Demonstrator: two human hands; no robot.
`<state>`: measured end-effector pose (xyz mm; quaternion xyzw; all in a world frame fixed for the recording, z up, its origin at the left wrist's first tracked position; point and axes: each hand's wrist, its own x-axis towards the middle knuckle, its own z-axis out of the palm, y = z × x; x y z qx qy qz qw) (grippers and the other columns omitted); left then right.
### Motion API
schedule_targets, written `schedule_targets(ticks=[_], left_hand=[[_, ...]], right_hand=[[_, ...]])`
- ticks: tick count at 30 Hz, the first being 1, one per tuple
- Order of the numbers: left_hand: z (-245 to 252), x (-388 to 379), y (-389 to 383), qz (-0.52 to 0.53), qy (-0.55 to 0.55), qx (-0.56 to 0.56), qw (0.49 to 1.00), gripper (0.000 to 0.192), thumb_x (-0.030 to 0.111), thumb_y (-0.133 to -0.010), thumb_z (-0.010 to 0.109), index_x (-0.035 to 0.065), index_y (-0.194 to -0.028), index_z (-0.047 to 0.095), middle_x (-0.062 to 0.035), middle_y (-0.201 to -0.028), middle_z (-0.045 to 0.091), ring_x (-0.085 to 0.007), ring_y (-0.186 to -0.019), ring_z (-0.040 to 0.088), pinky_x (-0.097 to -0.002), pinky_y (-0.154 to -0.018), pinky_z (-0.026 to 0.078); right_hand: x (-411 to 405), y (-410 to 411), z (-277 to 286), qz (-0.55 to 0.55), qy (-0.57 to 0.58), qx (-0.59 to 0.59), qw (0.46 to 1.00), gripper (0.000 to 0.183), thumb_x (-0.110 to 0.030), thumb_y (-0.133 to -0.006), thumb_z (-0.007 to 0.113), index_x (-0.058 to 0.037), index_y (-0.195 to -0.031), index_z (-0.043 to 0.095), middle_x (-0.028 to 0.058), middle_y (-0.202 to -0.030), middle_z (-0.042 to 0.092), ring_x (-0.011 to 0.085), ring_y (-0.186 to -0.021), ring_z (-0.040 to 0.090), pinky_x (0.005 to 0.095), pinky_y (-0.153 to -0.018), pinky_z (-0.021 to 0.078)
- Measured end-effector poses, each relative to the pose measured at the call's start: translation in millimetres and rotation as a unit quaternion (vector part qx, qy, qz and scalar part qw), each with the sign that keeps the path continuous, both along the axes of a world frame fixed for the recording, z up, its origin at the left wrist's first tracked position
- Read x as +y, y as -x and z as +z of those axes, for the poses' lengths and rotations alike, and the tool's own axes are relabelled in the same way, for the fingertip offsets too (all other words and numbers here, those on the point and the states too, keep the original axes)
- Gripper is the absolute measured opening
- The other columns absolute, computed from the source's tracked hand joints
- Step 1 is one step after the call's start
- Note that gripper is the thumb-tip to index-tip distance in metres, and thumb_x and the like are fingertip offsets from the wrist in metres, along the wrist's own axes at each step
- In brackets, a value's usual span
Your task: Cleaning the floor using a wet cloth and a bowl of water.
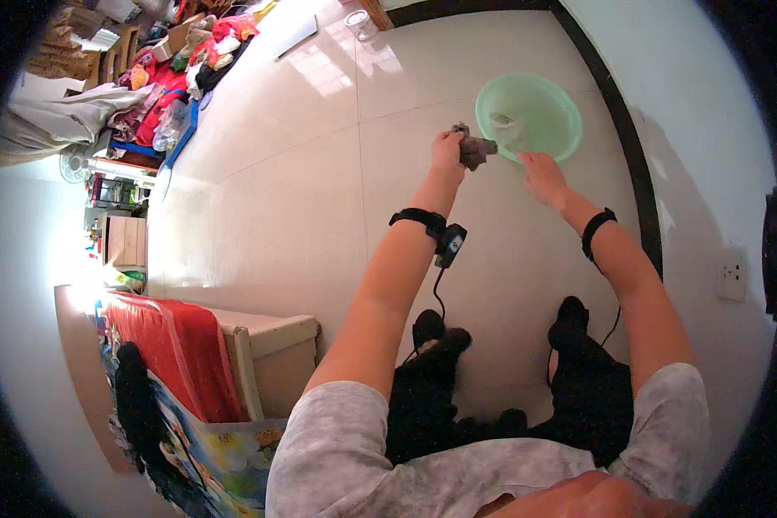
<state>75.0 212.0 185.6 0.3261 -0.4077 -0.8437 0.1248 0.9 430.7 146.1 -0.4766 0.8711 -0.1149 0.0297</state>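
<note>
My left hand (449, 154) grips a crumpled grey-purple cloth (474, 148), held above the tiled floor just left of a basin. The light green plastic basin (560, 123) stands on the floor near the wall. Inside its left part a pale, whitish item (506, 129) shows, perhaps a cloth. My right hand (542, 176) is at the basin's near rim, its fingers pointing towards the pale item. Whether the right fingers hold anything is too unclear to see. Black straps circle both wrists, and a small device sits on the left one.
A wall with a dark skirting (641, 175) runs along the right. At lower left stand a red cushioned item (181, 356) and a cream wooden piece of furniture (281, 337). Heaped clothes and bags (168, 84) lie at upper left. A clear container (360, 26) stands at the top.
</note>
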Motion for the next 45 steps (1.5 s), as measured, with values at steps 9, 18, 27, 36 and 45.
schedule_targets(ticks=[9,18,27,36,45], left_hand=[[10,33,-6,-0.121,0.104,-0.005,0.987,0.028,0.012,-0.089,0.052,-0.0001,-0.114,0.053,-0.0124,-0.097,0.061,-0.0226,-0.079,0.063,-0.0366,-0.061,0.055],[-42,71,-23,-0.275,0.197,-0.089,0.937,0.030,0.019,-0.089,0.052,0.0015,-0.113,0.058,-0.0117,-0.101,0.061,-0.0223,-0.091,0.059,-0.0355,-0.078,0.049],[-67,189,-45,-0.366,0.155,-0.072,0.915,0.037,0.022,-0.090,0.049,-0.0026,-0.119,0.048,-0.0191,-0.115,0.052,-0.0313,-0.105,0.054,-0.0408,-0.093,0.044],[-107,168,-91,-0.559,0.749,-0.001,0.356,0.048,0.016,-0.074,0.064,0.0061,-0.120,0.054,-0.0215,-0.118,0.052,-0.0370,-0.105,0.054,-0.0432,-0.089,0.048],[-124,148,-95,-0.590,0.749,-0.025,0.300,0.024,0.011,-0.071,0.066,0.0107,-0.095,0.069,-0.0143,-0.105,0.060,-0.0326,-0.103,0.054,-0.0408,-0.080,0.053]], right_hand=[[55,-36,15,0.017,-0.027,-0.050,0.998,0.018,-0.005,-0.080,0.046,-0.0002,-0.094,0.053,0.0208,-0.090,0.060,0.0375,-0.088,0.057,0.0481,-0.076,0.0459],[135,-83,5,0.203,-0.032,-0.138,0.969,0.024,-0.002,-0.069,0.057,-0.0021,-0.092,0.054,0.0166,-0.088,0.059,0.0362,-0.085,0.057,0.0469,-0.075,0.0462],[168,-117,31,0.215,-0.135,-0.187,0.949,0.027,-0.010,-0.073,0.061,-0.0042,-0.100,0.058,0.0131,-0.089,0.059,0.0338,-0.087,0.057,0.0445,-0.075,0.0477],[121,-67,-33,0.081,-0.174,-0.116,0.975,0.024,-0.013,-0.081,0.057,-0.0009,-0.101,0.057,0.0202,-0.107,0.051,0.0367,-0.097,0.055,0.0487,-0.079,0.0496],[89,-67,-45,0.208,-0.150,-0.075,0.964,0.032,-0.014,-0.076,0.060,-0.0038,-0.107,0.057,0.0188,-0.109,0.050,0.0349,-0.099,0.054,0.0416,-0.072,0.0549]])
